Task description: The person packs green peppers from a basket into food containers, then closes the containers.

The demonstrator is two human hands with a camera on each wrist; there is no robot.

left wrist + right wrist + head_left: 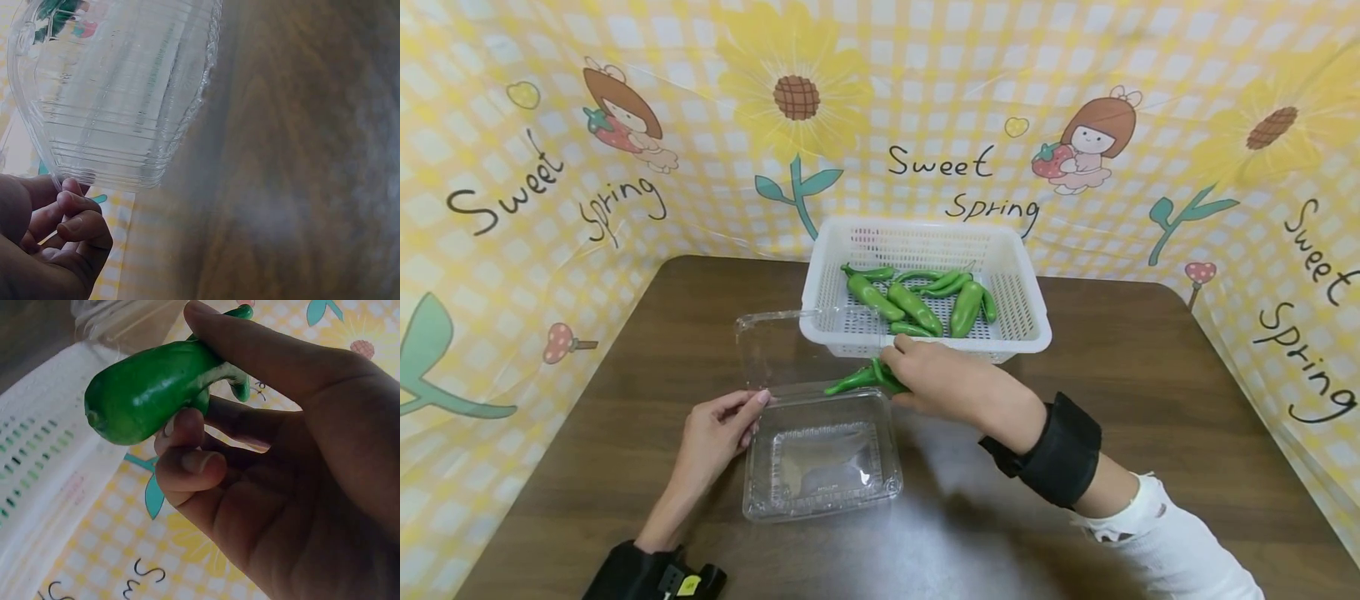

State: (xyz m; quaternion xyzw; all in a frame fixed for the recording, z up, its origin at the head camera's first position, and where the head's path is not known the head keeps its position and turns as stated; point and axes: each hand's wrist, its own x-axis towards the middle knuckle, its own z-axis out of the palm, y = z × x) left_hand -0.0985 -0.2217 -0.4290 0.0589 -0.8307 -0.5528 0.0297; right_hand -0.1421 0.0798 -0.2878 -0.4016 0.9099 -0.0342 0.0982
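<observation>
Yellow checked cloth printed with sunflowers, cartoon girls and the words "Sweet Spring" walls in a dark brown wooden table [1150,400] on three sides. A white slotted basket [1030,321] sits at the middle of the table's far edge and holds several green peppers [917,304]. Just in front of it, towards the near edge, stands a clear plastic clamshell box [820,458] with its lid [775,346] hinged open and leaning back against the basket. The right hand [951,379], wearing a black wrist strap and a white sleeve, hovers between basket and box with its thumb and curled fingers closed around one green pepper [861,379], whose thin tip points left over the box's far rim. The left hand [715,437] rests on the table at the box's left side, fingers loosely curled, with its fingertips [758,402] touching the box's far left corner and nothing held in its grasp.
</observation>
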